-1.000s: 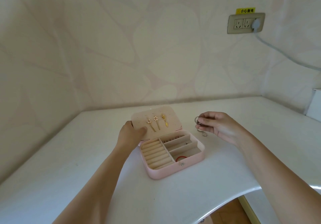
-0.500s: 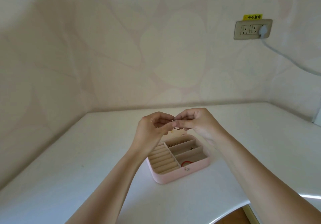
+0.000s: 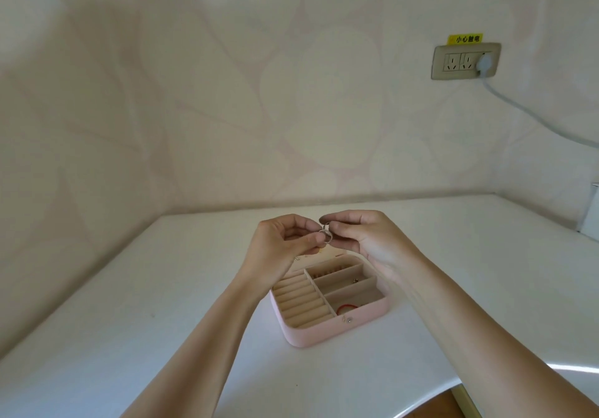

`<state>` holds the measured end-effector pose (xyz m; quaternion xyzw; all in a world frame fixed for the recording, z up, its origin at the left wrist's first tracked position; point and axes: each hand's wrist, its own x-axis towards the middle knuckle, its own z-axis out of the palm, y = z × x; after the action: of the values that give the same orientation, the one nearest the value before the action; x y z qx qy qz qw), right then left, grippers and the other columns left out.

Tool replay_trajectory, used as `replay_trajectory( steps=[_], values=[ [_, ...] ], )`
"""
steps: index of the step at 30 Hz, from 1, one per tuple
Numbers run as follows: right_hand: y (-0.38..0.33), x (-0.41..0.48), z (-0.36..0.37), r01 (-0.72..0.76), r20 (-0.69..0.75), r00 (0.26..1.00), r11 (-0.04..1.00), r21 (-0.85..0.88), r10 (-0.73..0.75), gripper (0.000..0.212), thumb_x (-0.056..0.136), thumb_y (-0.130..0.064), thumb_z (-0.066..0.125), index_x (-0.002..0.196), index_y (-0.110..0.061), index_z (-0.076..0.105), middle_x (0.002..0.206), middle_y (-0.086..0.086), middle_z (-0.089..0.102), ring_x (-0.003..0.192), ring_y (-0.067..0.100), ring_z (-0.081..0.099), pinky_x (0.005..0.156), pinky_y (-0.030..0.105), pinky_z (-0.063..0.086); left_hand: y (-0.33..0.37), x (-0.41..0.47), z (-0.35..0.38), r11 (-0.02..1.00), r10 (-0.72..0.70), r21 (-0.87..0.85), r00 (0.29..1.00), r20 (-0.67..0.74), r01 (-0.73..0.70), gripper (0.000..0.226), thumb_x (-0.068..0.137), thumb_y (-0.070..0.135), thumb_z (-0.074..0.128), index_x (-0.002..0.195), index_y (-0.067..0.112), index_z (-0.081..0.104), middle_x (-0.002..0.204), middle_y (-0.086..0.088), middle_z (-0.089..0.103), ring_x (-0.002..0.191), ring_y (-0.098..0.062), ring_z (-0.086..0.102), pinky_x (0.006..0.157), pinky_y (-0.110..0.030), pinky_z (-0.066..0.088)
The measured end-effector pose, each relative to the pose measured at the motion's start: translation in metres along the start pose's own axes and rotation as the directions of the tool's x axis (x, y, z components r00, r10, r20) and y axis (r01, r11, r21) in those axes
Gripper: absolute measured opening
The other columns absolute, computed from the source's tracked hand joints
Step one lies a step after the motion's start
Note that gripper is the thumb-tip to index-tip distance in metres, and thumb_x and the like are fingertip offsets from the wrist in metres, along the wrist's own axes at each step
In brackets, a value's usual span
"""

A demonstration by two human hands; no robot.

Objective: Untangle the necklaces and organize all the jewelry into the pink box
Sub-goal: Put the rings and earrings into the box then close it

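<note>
- Pale wallpaper with a large leaf pattern [image 3: 291, 109] covers the two walls that meet in the corner ahead of me.
- White glossy surface [image 3: 129, 304] fills that corner and runs back to both walls.
- Open pink rectangular jewelry box [image 3: 340, 331] sits on the surface, below my hands. It has cream ring rolls on the left and three cream compartments on the right.
- My left hand [image 3: 282, 246] and right hand [image 3: 366, 239] are raised above the box's far edge, fingertips meeting. Both pinch the same piece.
- Beige double wall socket [image 3: 453, 62] is up at the right, with a grey cable [image 3: 534, 116] plugged in.
- Thin red loop [image 3: 345, 306] lies in the nearest right compartment.
- Small silvery metal loops [image 3: 326, 235] are held between my two hands. I cannot tell whether they are rings or earrings.
</note>
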<state>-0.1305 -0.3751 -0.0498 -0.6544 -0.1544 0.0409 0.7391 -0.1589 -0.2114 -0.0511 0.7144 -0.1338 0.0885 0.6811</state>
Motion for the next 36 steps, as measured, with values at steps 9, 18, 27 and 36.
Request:
replay_trajectory(
  steps=[9, 18, 27, 36],
  values=[
    [0.0, 0.005, -0.006, 0.035, 0.101, 0.995, 0.997, -0.071, -0.028, 0.013, 0.09, -0.004, 0.059, 0.097, -0.006, 0.07, 0.08, 0.007, 0.069, 0.067, 0.012, 0.063, 0.065, 0.02, 0.051, -0.002, 0.002, -0.007, 0.991, -0.126, 0.039, 0.992, -0.027, 0.127, 0.012, 0.084, 0.006, 0.068, 0.092, -0.003, 0.065, 0.073, -0.01, 0.07, 0.067, -0.016, 0.067, 0.063, -0.023, 0.056],
    [-0.005, 0.01, 0.005, 0.042, 0.147, 0.989, 0.923, -0.383, 0.017, 0.007, 0.081, -0.008, 0.072, 0.088, -0.009, 0.073, 0.069, 0.004, 0.07, 0.058, 0.009, 0.062, 0.058, 0.017, 0.05, -0.003, 0.006, -0.011, 0.962, 0.022, 0.274, 0.989, -0.143, 0.018, 0.004, 0.078, 0.006, 0.074, 0.08, 0.008, 0.072, 0.066, -0.003, 0.069, 0.057, -0.007, 0.06, 0.058, -0.015, 0.05],
    [-0.001, 0.012, 0.008, 0.008, 0.04, 0.999, 0.999, 0.049, -0.01, 0.011, 0.082, -0.007, 0.069, 0.091, -0.002, 0.073, 0.077, 0.008, 0.071, 0.065, 0.012, 0.066, 0.063, 0.017, 0.053, -0.002, 0.005, -0.01, 0.989, -0.136, -0.076, 0.987, -0.085, 0.13, 0.017, 0.076, 0.017, 0.072, 0.086, 0.004, 0.071, 0.075, -0.008, 0.07, 0.073, -0.013, 0.067, 0.068, -0.019, 0.054],
    [0.008, 0.015, 0.018, -0.051, 0.046, 0.998, 0.978, 0.204, 0.042, 0.005, 0.082, -0.004, 0.067, 0.084, -0.004, 0.073, 0.074, 0.008, 0.071, 0.067, 0.014, 0.069, 0.063, 0.016, 0.053, -0.004, 0.006, -0.013, 0.982, -0.151, -0.136, 0.981, -0.118, 0.134, 0.027, 0.07, 0.022, 0.072, 0.091, 0.005, 0.073, 0.077, -0.006, 0.073, 0.074, -0.011, 0.068, 0.066, -0.016, 0.052]
  ],
)
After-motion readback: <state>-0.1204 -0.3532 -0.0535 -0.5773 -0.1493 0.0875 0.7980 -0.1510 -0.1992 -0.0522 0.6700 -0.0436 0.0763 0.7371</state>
